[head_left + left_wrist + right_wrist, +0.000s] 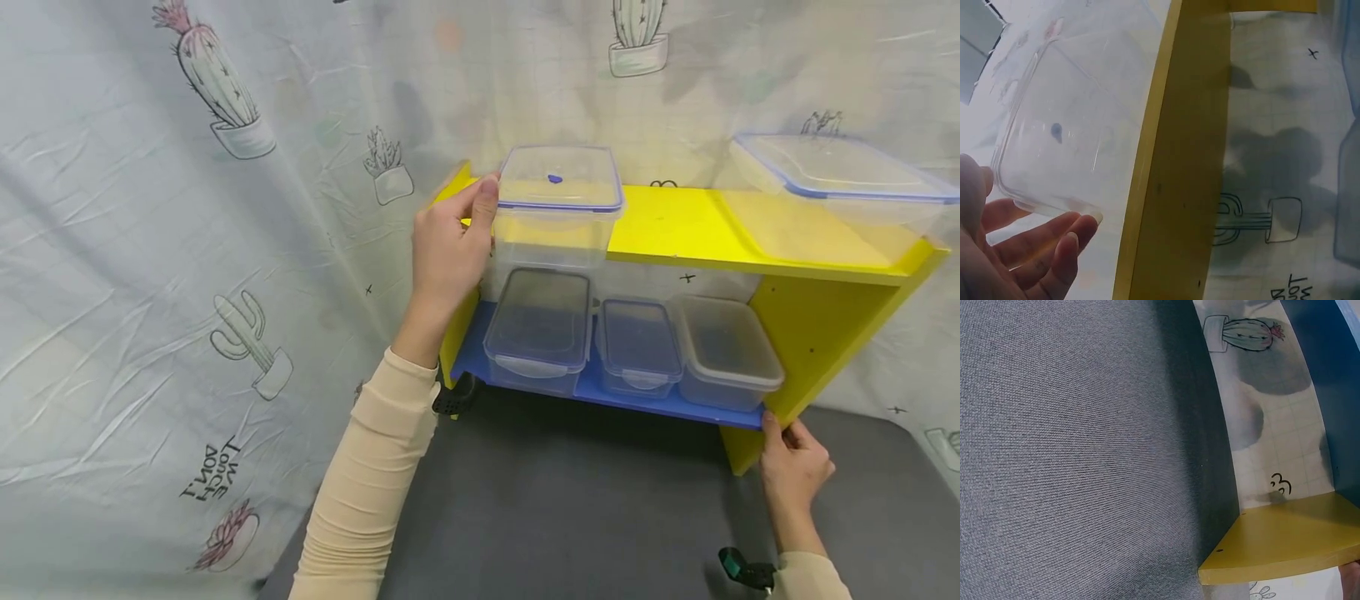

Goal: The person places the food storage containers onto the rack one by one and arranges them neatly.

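A clear plastic food container (555, 233) with a blue-rimmed lid is at the left end of the shelf unit's yellow top board (675, 221). My left hand (455, 242) grips its left side, thumb near the lid's edge; in the left wrist view the fingers (1041, 240) lie along the container (1072, 125). Whether its base touches the board cannot be told. My right hand (795, 462) holds the lower front edge of the yellow right side panel (832, 333), beside the blue lower shelf (588, 379). In the right wrist view only a bit of that hand (1351, 578) shows.
On the lower shelf stand a large lidded container (540, 321), a smaller one (640, 342) and a cloudy-lidded one (727, 346). Another wide container (855, 171) sits at the top right. Under the unit is a dark grey surface (570, 500); a cactus-print curtain (150, 275) hangs behind and left.
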Tool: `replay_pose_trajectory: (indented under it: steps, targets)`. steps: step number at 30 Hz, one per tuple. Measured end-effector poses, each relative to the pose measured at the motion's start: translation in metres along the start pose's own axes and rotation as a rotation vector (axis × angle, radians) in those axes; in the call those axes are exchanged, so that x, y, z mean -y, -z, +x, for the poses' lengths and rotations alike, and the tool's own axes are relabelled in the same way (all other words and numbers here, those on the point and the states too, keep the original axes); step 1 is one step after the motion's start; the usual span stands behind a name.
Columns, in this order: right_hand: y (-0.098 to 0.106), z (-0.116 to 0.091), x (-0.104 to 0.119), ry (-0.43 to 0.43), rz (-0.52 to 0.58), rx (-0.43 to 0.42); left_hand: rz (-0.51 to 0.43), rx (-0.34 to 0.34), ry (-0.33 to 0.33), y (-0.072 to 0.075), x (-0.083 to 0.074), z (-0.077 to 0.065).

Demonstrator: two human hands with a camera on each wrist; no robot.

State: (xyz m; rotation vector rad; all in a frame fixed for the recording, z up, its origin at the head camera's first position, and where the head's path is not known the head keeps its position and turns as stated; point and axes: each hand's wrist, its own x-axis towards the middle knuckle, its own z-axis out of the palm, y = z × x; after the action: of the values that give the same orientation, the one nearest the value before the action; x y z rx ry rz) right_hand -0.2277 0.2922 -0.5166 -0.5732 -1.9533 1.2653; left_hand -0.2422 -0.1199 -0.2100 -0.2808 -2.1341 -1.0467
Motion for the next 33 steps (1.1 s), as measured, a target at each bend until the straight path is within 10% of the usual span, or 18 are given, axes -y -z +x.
replay_pose_trajectory:
  steps: [8,18,33]
  targets:
    - [-0.002,-0.001,0.002,0.038,0.005,-0.029,0.146,-0.098,-0.121,-0.007,-0.002,-0.009]
    - [-0.002,-0.001,0.003,0.053,-0.014,-0.03,0.306,-0.306,-0.703,-0.016,-0.006,-0.023]
    - [-0.005,-0.002,-0.001,0.057,0.002,-0.041,0.36,0.001,-0.521,-0.029,-0.001,-0.02]
